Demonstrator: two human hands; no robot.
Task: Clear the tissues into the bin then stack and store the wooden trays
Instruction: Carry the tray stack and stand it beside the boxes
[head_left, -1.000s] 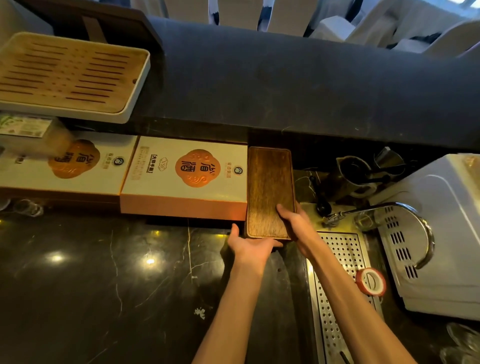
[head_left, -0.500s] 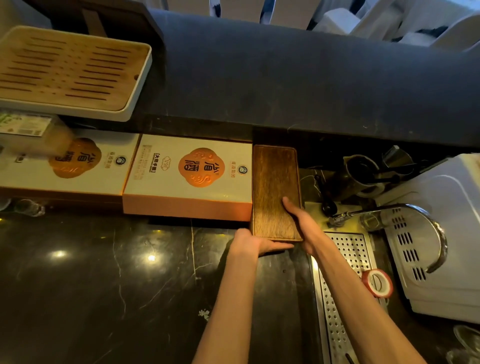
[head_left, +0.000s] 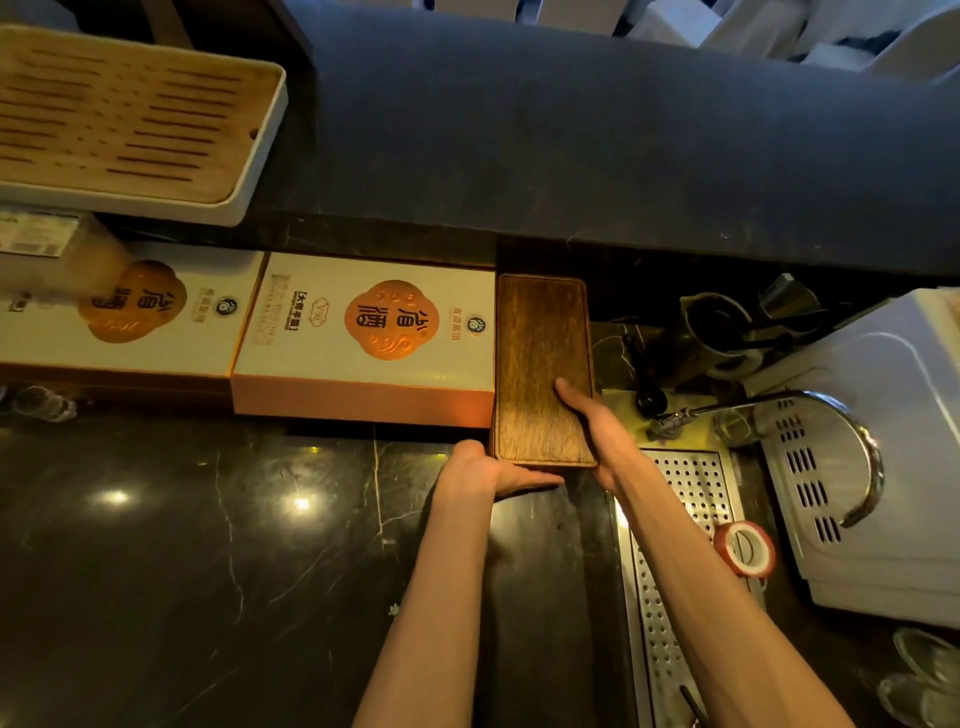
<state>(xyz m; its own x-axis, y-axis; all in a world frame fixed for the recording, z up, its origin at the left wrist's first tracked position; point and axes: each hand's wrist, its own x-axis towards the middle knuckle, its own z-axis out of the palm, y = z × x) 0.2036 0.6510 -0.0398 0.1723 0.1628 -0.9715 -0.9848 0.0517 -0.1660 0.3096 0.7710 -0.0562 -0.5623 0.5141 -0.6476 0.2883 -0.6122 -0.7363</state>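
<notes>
On the black marble counter (head_left: 182, 545): a person's two bare hands meet at the near end of a dark wooden tray (head_left: 540, 364).
Dark wooden tray: lies flat and lengthwise away from the person, with its long left edge touching a white-and-orange gift box (head_left: 374, 332) and its far end reaching the shadow under a raised dark ledge (head_left: 571, 156).
Left hand (head_left: 483, 470): not gripping; the fingers are straight and together, laid sideways along the tray's near short edge and touching it.
Right hand (head_left: 597, 436): holds the tray at its near right corner, with the thumb resting on the top face. The other fingers go round the right edge and are hidden.
Left of the gift box: a second box (head_left: 130, 312) with the same orange emblem, partly covered by a blurred pale object.
Upper left: a pale slatted tray (head_left: 124, 114) with a white rim sits up on the ledge, well apart from the dark one.
Right of the hands: a perforated steel drain board (head_left: 691, 499) carries a red-and-white tape roll (head_left: 744, 548). A curved metal faucet (head_left: 810, 410) arches above it, and a white vented appliance (head_left: 893, 441) stands beside it.
</notes>
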